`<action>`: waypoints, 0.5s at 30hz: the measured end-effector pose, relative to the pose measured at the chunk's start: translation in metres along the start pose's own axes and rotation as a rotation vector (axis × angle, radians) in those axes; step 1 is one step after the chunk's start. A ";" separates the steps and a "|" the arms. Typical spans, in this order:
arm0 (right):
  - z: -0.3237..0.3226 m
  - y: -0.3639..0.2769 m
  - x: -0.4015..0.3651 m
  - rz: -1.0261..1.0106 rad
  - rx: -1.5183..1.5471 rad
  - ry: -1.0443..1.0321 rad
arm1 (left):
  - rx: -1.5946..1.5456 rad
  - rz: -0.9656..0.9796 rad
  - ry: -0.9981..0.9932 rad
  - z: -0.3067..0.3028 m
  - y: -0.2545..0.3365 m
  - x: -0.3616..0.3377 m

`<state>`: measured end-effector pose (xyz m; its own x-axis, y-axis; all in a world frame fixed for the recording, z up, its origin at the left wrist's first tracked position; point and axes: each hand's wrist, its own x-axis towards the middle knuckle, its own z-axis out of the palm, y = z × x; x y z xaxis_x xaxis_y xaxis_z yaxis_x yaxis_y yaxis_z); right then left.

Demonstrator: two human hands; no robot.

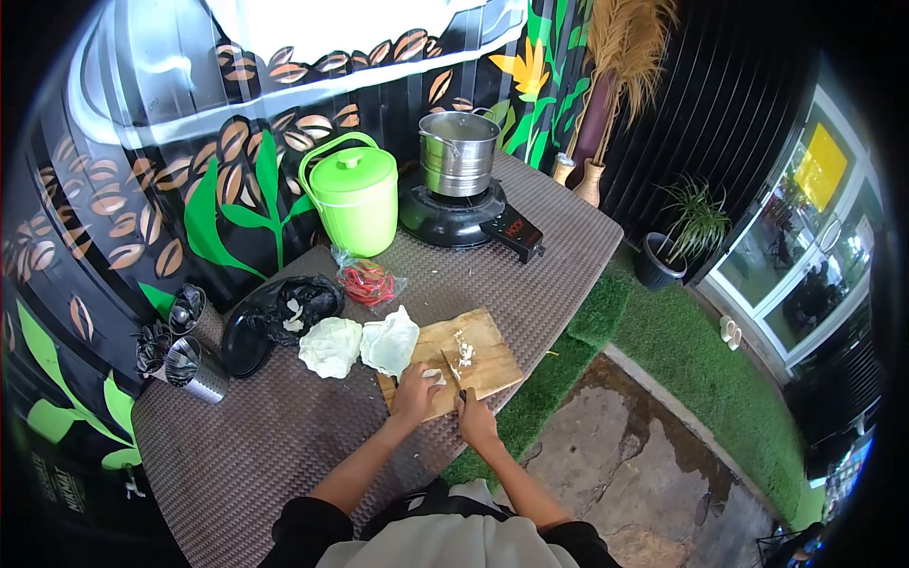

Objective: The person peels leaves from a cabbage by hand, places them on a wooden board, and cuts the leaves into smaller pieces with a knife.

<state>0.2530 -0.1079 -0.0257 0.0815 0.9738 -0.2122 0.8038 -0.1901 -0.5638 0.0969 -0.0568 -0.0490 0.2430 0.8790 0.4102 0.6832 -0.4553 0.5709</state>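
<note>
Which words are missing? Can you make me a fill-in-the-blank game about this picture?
1. The shiny silver metal pot sits on a black ____.
2. The person's bare right hand holds a ____.
3. The small chopped white bits lie on a brown wooden ____.
4. The plastic bucket with a lid and handle, beside the pot, is coloured bright ____.

Missing words, in order: stove; knife; cutting board; green.

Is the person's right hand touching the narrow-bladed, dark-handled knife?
Touching. The head view shows the right hand closed around the handle of the knife, its blade extending past the fingers over the wooden board.
</note>
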 end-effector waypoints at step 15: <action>-0.003 -0.005 -0.003 -0.060 -0.011 -0.054 | -0.153 0.008 0.035 0.006 -0.004 0.005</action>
<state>0.2503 -0.1100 -0.0200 0.0018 0.9752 -0.2211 0.8125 -0.1303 -0.5682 0.0995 -0.0502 -0.0533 0.2217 0.8712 0.4381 0.5682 -0.4805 0.6680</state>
